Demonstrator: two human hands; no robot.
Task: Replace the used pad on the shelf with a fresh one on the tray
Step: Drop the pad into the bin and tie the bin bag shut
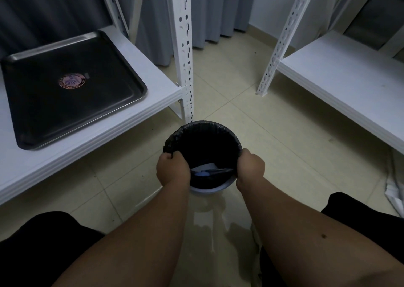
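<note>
**Both hands on the bin liner, tray bare on the shelf**

A small round bin [202, 155] stands on the tiled floor [273, 155] just in front of the white upright post [183, 53] of the left shelf [109, 133]. It is lined with a black bag [175, 140] folded over its rim. The left hand [172, 168] has its fingers curled over the near-left edge of the bag, a closed grip on the plastic. The right hand [250, 166] does the same at the near-right edge, fist tight round the liner. Between the two hands, low inside the bin, lies a pale folded sheet with a blue patch [205, 169]; it looks like the pad, though I cannot tell for sure.

On the left shelf sits a dark metal tray [122, 72] with a round sticker [71, 81] near its middle. A second white shelf [341, 77] stands to the right, well apart from the bin. Grey curtains [218, 9] hang behind both. Dark-clothed knees [43, 238] show at the bottom corners.
</note>
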